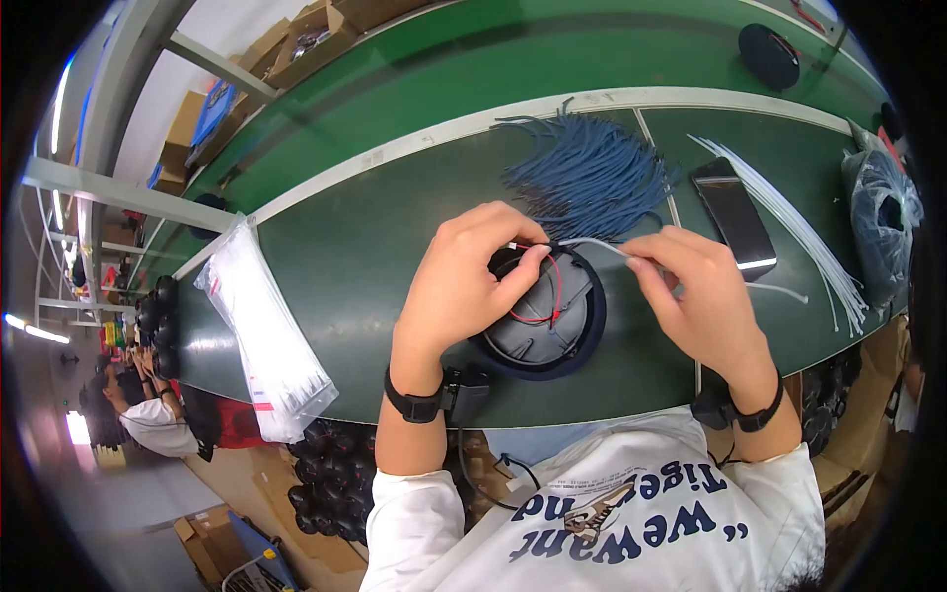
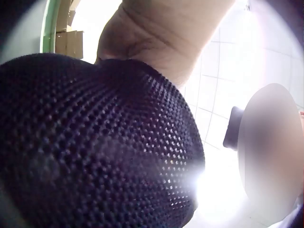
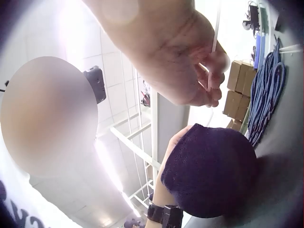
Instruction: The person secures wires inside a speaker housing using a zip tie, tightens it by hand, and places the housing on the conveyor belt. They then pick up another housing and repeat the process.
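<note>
We steady the round dark-blue mesh speaker housing (image 1: pixel 541 321) with our left hand (image 1: pixel 464 286), fingers clamped on its wires. Just right, our right hand (image 1: pixel 705 301) pinches the white plastic cable tie (image 1: pixel 592 242); cinching seemingly comes next.

Factory assembly line, green workbench (image 1: pixel 395 247), cartons (image 1: pixel 296 49)

Head camera looks steeply down, fisheye-wide, over the green table (image 1: pixel 375 247) from above the person's chest, taking in both hands. Left wrist camera sits pressed close under the round speaker (image 2: pixel 95 152), aimed upward at the ceiling. Right wrist camera also looks upward from table level, sharing that same speaker (image 3: pixel 211 171).
</note>
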Tool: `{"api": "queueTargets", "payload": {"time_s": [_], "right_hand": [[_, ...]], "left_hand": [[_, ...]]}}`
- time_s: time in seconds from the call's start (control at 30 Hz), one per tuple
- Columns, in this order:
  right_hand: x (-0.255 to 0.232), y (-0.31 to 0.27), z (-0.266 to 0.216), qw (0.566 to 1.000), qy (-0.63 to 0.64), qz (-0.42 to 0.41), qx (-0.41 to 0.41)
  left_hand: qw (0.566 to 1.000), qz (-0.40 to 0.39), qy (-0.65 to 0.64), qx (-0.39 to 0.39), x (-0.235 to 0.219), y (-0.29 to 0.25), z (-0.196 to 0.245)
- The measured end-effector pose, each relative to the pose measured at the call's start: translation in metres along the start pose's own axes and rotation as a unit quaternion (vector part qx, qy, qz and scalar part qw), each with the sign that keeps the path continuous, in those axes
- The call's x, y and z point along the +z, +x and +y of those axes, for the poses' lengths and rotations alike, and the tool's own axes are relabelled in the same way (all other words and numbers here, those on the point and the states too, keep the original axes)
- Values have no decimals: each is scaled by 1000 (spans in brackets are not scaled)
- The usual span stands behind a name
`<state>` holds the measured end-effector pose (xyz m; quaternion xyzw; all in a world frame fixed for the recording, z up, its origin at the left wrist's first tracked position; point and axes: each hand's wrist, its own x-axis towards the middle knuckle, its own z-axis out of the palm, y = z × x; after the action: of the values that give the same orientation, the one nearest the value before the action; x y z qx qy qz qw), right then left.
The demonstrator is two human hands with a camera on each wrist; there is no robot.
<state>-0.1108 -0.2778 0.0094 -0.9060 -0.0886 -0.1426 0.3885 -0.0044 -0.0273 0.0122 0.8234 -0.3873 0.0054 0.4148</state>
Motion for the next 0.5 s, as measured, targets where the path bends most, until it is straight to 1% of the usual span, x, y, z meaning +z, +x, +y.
{"api": "queueTargets", "payload": {"time_s": [0.03,0.13,0.17,0.27,0.3,0.4,0.43,0.5], "right_hand": [[6,3,2,1000,-7,19,-24],[8,12,1,999,-10,12,-40],[1,13,0,1000,2,1,-28],[-15,15,5,996,40,-79,12],[-13,16,5,996,45,-76,13],[11,20,4,996,52,-27,-60],[17,22,2,995,46,-36,-78],[31,23,2,994,48,-22,-96]], "left_hand": [[1000,-1,-2,0,0,1,1],[1000,-1,-8,-3,0,0,-1],[1000,1,-12,-4,-2,-1,-3],[1000,1,-16,7,-2,-1,-4],[1000,-1,-17,14,-1,-1,-4],[999,-9,-26,30,1,0,-5],[999,-10,-29,30,2,1,-4],[999,-11,-35,27,5,2,-3]]}}
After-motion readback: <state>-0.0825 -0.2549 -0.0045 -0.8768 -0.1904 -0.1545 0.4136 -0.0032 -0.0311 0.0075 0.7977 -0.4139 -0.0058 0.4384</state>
